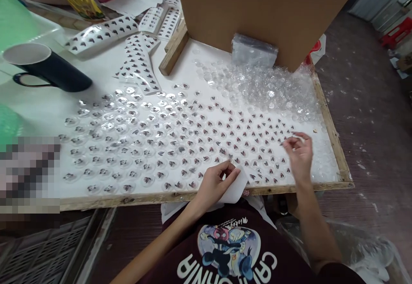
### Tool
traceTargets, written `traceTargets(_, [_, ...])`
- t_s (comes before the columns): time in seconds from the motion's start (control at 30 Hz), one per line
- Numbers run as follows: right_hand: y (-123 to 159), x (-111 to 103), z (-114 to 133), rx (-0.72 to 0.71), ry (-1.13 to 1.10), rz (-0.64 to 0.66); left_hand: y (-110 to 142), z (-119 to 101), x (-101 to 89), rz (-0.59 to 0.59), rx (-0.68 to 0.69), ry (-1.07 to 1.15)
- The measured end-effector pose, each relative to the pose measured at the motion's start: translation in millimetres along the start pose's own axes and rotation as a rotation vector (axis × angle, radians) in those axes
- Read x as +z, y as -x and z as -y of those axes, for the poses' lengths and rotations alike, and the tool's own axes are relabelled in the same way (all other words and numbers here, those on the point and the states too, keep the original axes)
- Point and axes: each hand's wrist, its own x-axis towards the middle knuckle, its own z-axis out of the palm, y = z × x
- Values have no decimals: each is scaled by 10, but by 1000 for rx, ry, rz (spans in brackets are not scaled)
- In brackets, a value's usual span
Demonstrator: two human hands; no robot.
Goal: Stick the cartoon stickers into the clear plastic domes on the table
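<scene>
My left hand (pixel 216 181) is closed on a white sticker sheet (pixel 236 186) at the front edge of the table, its blank side mostly showing. Over the right part of the table, my right hand (pixel 300 151) has thumb and index finger brought together. A tiny dark bit shows at those fingertips, too small to name. Beneath and around both hands lie many small clear round discs (pixel 147 180), spread in loose rows, most bearing a small dark-and-red printed picture.
Clear discs lie heaped (pixel 270 93) before a cardboard box (pixel 270 13). Printed sticker sheets (pixel 138 60), a wooden block (pixel 174 54) and a dark mug (pixel 54 69) stand farther left. A wooden rim (pixel 331 133) edges the table. Another person's blurred-out part (pixel 28 172) is at left.
</scene>
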Motion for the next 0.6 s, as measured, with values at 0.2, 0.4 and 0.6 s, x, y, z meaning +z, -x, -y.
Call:
traceTargets(0.2, [-953,-893,-771,11,167,-274,2,15,17,1,4,8])
traceTargets(0.4, [-1206,-1022,-1119,42,403,-253,9,7,15,-10,-5,1])
traceTargets(0.6, [-1222,-919,-1117,32,552,-226,-6,38,25,-6,-6,-2])
